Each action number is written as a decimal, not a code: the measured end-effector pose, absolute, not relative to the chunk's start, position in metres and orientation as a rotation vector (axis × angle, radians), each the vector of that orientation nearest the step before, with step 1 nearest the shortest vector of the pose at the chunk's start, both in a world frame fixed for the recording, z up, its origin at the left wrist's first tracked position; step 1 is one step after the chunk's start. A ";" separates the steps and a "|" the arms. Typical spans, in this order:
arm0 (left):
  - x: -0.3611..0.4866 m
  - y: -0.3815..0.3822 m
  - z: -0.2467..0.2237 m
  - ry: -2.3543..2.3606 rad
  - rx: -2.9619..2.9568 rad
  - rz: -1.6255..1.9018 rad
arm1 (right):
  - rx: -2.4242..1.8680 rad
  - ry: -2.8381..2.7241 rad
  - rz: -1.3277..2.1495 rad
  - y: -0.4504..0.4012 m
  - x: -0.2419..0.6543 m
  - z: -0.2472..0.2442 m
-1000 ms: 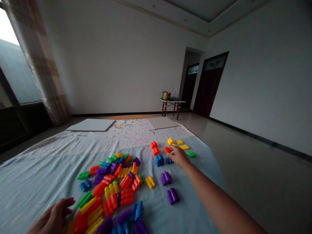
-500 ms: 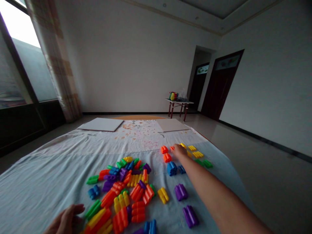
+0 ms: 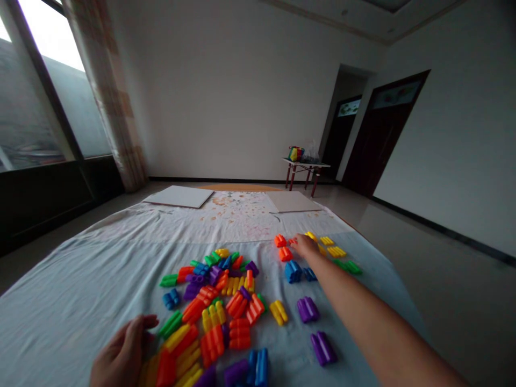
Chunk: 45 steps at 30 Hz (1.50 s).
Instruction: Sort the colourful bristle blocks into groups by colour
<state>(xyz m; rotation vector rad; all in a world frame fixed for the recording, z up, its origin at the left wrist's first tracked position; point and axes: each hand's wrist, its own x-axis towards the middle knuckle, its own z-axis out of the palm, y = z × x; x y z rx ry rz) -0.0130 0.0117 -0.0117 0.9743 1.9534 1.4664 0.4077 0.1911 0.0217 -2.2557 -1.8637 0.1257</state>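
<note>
My right hand point(image 3: 304, 245) reaches over the cloth at centre right, its fingers closed on a small orange block point(image 3: 293, 241). Two orange blocks point(image 3: 282, 247) lie just left of it, and blue blocks point(image 3: 293, 271) lie nearer to me. My left hand point(image 3: 124, 346) rests at the lower left, fingers apart, beside the near end of a mixed pile of coloured blocks point(image 3: 213, 301). A green block point(image 3: 171, 324) lies by its fingertips. I see nothing held in it.
Yellow blocks point(image 3: 336, 251) and green ones point(image 3: 350, 267) lie right of my right hand. Two purple blocks point(image 3: 323, 348) and a yellow one point(image 3: 278, 312) sit nearer. Two flat boards point(image 3: 181, 196) lie on the far part of the cloth point(image 3: 100, 263).
The view has shifted, so the blocks appear farther right and higher. My left hand shows more fully beside the pile. My right hand stays at the orange blocks.
</note>
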 end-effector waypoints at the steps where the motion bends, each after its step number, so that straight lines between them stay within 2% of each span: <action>1: -0.010 0.010 -0.007 1.925 0.913 1.452 | -2.220 -1.865 0.109 0.187 0.408 0.027; 7: 0.000 0.007 0.007 1.879 0.796 1.446 | -1.888 -1.955 0.047 0.149 0.385 0.059; 13: -0.001 0.009 0.000 1.837 0.813 1.487 | -1.383 -2.286 0.317 0.082 0.325 0.068; 18: 0.000 0.010 0.000 1.804 0.829 1.512 | -1.484 -2.493 0.256 0.052 0.298 0.063; 23: -0.002 0.011 -0.002 1.817 0.902 1.509 | -1.648 -2.421 0.115 0.072 0.289 0.057; 30: -0.004 0.011 -0.006 1.819 0.895 1.495 | -1.689 -2.356 0.092 0.090 0.268 0.046; 37: 0.000 0.009 -0.004 1.776 0.900 1.535 | -1.111 -2.668 0.249 0.074 0.257 0.050; 45: 0.002 0.008 -0.002 1.786 0.954 1.558 | -0.982 -2.644 0.332 0.053 0.248 0.047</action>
